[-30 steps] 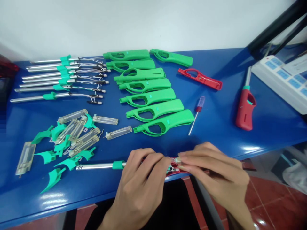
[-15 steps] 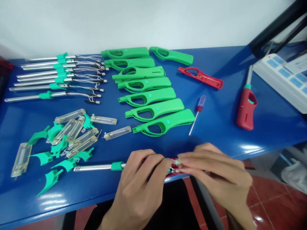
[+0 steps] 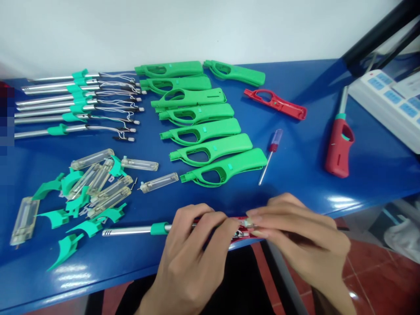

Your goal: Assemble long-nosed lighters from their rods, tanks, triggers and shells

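Note:
At the table's front edge lies a red lighter shell half (image 3: 243, 236), mostly covered by both hands. A metal lighter tube (image 3: 127, 230) with a green collar runs out to the left from under my left hand (image 3: 197, 249), whose fingers are closed over the shell. My right hand (image 3: 302, 240) pinches a clear fuel tank (image 3: 248, 223) by its end, at the shell's opening. Most of the tank is hidden behind the fingers. White wires and a small metal-tipped part show in the gap between the hands.
Several green lighter shells (image 3: 226, 168) lie in a column, with metal tubes (image 3: 72, 130) and wires to their left. Clear tanks (image 3: 141, 164) and green triggers (image 3: 67, 251) are scattered at left. A screwdriver (image 3: 273, 142), red shell half (image 3: 278, 106), red lighter (image 3: 337, 148) and power strip (image 3: 387, 109) lie at right.
Both hands have shifted slightly right along the shell, the fuel tank moving with my right fingers. The left fingertips still press on the shell. The view has moved a little.

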The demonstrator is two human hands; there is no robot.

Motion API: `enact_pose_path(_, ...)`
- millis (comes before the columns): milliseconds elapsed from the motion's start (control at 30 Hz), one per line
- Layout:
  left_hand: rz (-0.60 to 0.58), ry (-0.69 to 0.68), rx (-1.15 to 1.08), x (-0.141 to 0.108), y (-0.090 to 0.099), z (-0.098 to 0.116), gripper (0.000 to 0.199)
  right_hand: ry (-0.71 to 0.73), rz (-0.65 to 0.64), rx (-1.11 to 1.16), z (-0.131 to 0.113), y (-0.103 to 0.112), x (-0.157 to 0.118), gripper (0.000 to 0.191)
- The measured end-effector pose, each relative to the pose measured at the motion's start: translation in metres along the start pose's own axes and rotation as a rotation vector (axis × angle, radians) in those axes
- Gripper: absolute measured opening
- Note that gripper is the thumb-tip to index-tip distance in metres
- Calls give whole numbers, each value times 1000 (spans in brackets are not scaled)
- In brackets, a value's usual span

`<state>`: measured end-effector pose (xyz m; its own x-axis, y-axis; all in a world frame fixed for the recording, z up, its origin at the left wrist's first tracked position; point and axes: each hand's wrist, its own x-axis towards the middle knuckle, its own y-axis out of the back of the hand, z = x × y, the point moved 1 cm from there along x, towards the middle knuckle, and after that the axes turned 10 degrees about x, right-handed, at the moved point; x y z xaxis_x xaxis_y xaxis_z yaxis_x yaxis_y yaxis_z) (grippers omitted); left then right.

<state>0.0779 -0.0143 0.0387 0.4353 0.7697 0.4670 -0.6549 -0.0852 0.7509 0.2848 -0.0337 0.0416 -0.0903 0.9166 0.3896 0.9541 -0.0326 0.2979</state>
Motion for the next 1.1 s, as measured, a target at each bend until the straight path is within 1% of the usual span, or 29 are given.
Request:
enact_pose_path(167, 59, -25, 37, 12, 3, 5, 8, -5, 16, -6, 1, 2, 2, 29)
enact_pose_path(300, 48, -41, 48, 16, 4, 6, 11, -2, 7, -7, 2, 4, 1, 32)
enact_pose_path(433, 46, -43, 38, 14, 4, 4, 12, -1, -11, 3, 3, 6, -1, 33)
enact_pose_path(633, 21, -2, 8, 5, 2, 2, 15, 29, -43, 8, 5, 6, -2, 37)
enact_pose_path(867, 40, -39, 23, 8, 3, 3, 15, 0, -53, -22, 5, 7, -5, 34)
enact_pose_path(1100, 18, 2, 32, 4, 3, 1, 17, -12, -66, -12, 5, 8, -6, 37)
